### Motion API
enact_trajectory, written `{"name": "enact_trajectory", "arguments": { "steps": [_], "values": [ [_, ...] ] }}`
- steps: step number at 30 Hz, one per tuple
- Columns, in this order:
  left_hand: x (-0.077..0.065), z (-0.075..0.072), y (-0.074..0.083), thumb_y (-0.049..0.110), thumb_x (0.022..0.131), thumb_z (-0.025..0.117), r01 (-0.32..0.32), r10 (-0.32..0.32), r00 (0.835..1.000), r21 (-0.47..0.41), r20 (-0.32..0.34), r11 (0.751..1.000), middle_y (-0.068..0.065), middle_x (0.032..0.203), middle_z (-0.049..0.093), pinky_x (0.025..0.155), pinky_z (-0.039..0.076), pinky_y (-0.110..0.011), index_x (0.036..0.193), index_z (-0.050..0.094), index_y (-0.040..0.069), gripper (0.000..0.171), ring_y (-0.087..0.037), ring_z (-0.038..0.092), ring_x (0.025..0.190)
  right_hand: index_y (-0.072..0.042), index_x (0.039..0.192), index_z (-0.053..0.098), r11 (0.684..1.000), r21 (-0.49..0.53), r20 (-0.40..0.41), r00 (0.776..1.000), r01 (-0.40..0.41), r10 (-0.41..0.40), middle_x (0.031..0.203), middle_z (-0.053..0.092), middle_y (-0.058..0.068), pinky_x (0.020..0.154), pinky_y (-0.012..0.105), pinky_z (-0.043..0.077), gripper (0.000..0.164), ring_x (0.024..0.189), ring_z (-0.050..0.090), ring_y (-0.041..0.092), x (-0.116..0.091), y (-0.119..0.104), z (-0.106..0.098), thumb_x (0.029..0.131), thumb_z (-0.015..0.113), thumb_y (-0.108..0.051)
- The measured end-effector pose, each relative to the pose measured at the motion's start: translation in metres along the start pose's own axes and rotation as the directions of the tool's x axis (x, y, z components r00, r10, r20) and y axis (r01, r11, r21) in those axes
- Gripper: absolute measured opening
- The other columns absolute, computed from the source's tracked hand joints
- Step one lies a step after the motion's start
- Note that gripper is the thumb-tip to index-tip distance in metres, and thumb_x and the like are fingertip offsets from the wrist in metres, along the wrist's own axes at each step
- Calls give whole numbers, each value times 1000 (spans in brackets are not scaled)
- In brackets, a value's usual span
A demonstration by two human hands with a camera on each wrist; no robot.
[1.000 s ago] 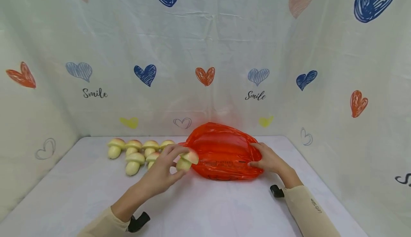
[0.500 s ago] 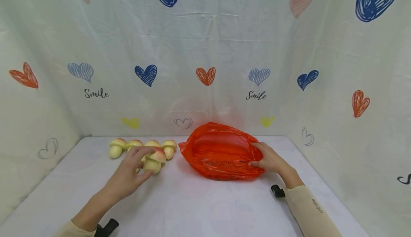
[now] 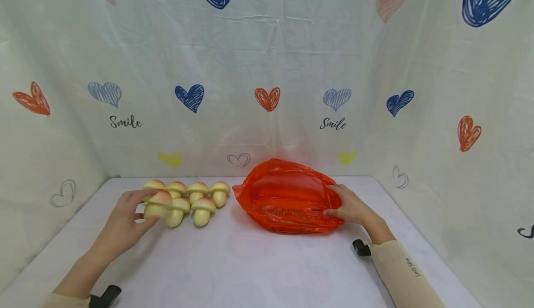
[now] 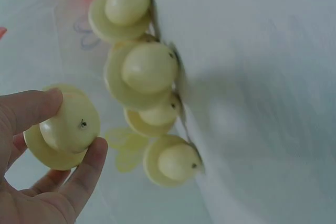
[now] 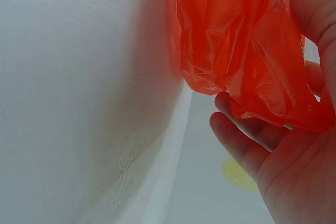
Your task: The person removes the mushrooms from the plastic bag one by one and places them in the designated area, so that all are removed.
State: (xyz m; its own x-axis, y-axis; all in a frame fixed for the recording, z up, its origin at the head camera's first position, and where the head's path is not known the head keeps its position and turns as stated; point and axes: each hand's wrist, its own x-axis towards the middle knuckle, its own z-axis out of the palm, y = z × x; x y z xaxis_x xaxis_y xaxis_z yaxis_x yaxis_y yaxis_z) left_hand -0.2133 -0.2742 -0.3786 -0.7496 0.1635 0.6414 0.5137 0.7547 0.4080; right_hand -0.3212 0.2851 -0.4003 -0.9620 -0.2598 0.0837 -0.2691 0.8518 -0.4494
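Observation:
My left hand [image 3: 121, 224] pinches a toy mushroom [image 3: 157, 202] between thumb and fingers, at the left end of the front row. The left wrist view shows the underside of this held mushroom [image 4: 73, 124], clear of the table. Several like it, pale yellow with pinkish caps, stand in two rows; one front mushroom [image 3: 203, 210] is nearest the bag. At the right, my right hand [image 3: 354, 208] grips the side of a red plastic bag [image 3: 288, 201], whose mouth gapes towards me. In the right wrist view, thumb and fingers lie around the crumpled bag edge [image 5: 247, 40].
A white cloth covers the table [image 3: 267, 271]. Behind it hangs a pale curtain [image 3: 233, 58] printed with hearts, and its sides flank the table. A black wrist mount [image 3: 106, 295] shows at the left wrist, another mount [image 3: 361, 248] at the right.
Carrying the mushroom, my left hand has moved left from beside the bag, past the front row, to its left end. The right hand and bag have stayed put.

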Motion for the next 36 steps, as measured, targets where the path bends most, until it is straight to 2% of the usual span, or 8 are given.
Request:
{"name": "enact_trajectory", "arguments": {
  "steps": [5,9,16,24,29,36],
  "values": [
    [0,-3,-19,-7,70,79,52,-52,998,3,18,999,-26,113,43,59,54,-25,125,51,-2,62,-36,46,100,-12,144,39,1000,2,-3,1000,0,0,145,35,18,94,62,40,84,130,34,40,0,0,0,76,79,-38],
    [-2,-2,-32,-5,72,79,106,-107,993,22,43,994,-30,111,42,59,55,-31,123,49,-3,59,-41,49,95,-12,144,39,1000,2,-4,1000,5,-5,145,36,19,95,62,40,84,130,34,40,0,-1,0,75,79,-39],
    [-2,1,-47,-4,71,78,119,-124,989,66,83,991,-29,107,43,59,53,-33,121,50,0,57,-43,51,92,-12,144,39,1000,3,-3,1000,-1,1,145,36,19,94,62,41,85,130,34,40,0,0,0,75,79,-39],
    [-1,6,-56,-2,69,80,111,-123,985,106,121,988,-29,102,46,63,47,-45,118,49,1,58,-44,55,86,-12,144,39,1000,1,0,1000,4,-4,145,36,18,93,61,42,84,129,35,40,1,0,2,75,79,-39],
    [1,6,-59,1,69,80,142,-161,973,118,167,983,-32,102,45,68,45,-54,117,48,0,58,-44,53,87,-12,144,39,1000,-2,1,1000,1,-1,145,36,19,93,61,42,84,129,35,40,1,0,1,75,79,-39],
    [3,7,-64,4,70,79,168,-193,958,132,212,977,-32,101,46,69,44,-52,117,47,-2,57,-42,53,87,-12,144,39,1000,1,3,1000,5,-5,144,36,18,92,61,43,85,129,36,40,1,0,2,74,79,-40]
  ]
}}
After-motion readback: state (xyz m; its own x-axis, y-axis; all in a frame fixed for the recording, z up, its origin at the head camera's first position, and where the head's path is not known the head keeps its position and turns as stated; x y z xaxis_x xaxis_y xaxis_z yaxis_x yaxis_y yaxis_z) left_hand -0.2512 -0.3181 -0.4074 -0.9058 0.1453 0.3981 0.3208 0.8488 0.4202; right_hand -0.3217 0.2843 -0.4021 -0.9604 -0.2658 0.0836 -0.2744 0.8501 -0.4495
